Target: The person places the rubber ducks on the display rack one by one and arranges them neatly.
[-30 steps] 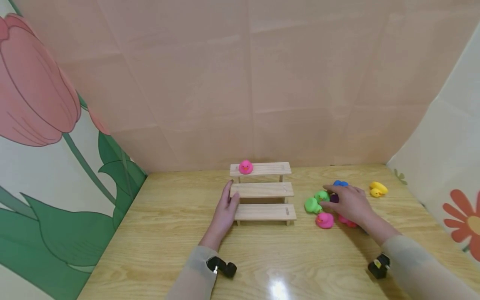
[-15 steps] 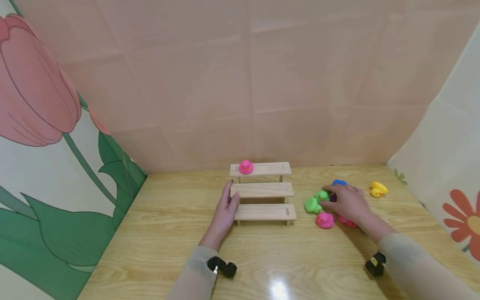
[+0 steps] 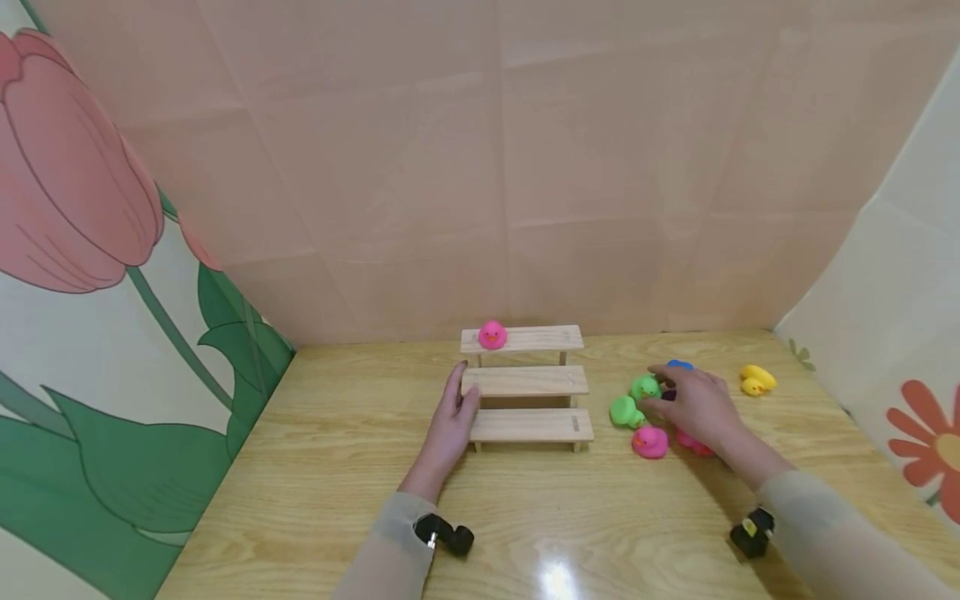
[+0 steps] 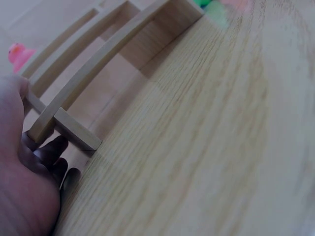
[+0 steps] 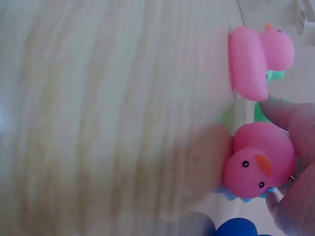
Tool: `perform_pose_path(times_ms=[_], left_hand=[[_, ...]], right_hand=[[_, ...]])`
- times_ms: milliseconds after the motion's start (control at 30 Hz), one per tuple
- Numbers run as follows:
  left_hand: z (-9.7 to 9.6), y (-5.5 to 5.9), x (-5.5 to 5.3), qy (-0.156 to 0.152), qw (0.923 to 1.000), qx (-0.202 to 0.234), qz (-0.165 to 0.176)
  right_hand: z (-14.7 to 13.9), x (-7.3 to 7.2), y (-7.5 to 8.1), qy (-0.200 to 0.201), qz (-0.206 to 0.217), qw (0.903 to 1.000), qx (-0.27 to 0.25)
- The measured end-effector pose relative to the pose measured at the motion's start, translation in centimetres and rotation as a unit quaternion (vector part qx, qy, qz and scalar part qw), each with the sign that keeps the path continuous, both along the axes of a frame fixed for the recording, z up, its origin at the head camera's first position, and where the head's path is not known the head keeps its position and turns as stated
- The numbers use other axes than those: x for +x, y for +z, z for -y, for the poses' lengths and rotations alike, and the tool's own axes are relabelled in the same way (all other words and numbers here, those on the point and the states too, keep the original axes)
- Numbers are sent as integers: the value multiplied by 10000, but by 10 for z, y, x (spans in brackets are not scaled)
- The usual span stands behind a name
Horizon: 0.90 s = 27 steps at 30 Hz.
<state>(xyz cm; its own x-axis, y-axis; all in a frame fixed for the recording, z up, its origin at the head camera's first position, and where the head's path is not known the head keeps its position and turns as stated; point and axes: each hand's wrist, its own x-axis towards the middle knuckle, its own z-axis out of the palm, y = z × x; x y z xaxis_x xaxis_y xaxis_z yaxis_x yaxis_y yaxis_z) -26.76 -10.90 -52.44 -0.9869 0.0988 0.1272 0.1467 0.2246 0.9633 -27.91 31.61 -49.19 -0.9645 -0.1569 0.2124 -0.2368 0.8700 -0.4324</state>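
Observation:
A three-step wooden stand (image 3: 528, 381) sits mid-table, a pink rubber duck (image 3: 492, 335) on its top step. My left hand (image 3: 448, 421) grips the stand's left end; in the left wrist view its fingers curl below the step edge. On the right, my right hand (image 3: 697, 404) has thumb and index finger around a green rubber duck (image 3: 646, 387) in a cluster of ducks. Another green duck (image 3: 625, 412) lies just left of it, and a pink duck (image 3: 650, 442) in front. Beneath the palm, a second pink duck (image 5: 261, 160) shows in the right wrist view.
A blue duck (image 3: 680, 365) peeks out behind the right hand, and a dark purple one is mostly hidden under it. Farther right lies a yellow duck (image 3: 757, 380) on its side. A pinkish cloth backdrop (image 3: 495, 167) rises behind the wooden table (image 3: 525, 517).
The right hand has shifted slightly left and its fingers have settled at the green duck, which has moved up a little. The left hand stays on the stand.

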Motion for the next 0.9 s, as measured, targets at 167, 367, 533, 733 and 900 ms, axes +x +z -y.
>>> perform_pose_path(times_ms=[167,367,533,733,900], left_hand=[[0,1,1,0,10000,-11,22],[1,-1,0,12,10000,0,4],[0,-1,0,-24,9999,88,-116],[0,0,1,-93,9996,175,-207],[0,0,0,-88,9996,153,-211]], right_hand=[[1,1,6,29,-474,9988,-72],[6,4,17,90,-643,9974,-316],[10,8,26,128,-633,9964,-551],[17,10,35,235,-553,9956,-724],[23,12,43,312,-570,9950,-756]])
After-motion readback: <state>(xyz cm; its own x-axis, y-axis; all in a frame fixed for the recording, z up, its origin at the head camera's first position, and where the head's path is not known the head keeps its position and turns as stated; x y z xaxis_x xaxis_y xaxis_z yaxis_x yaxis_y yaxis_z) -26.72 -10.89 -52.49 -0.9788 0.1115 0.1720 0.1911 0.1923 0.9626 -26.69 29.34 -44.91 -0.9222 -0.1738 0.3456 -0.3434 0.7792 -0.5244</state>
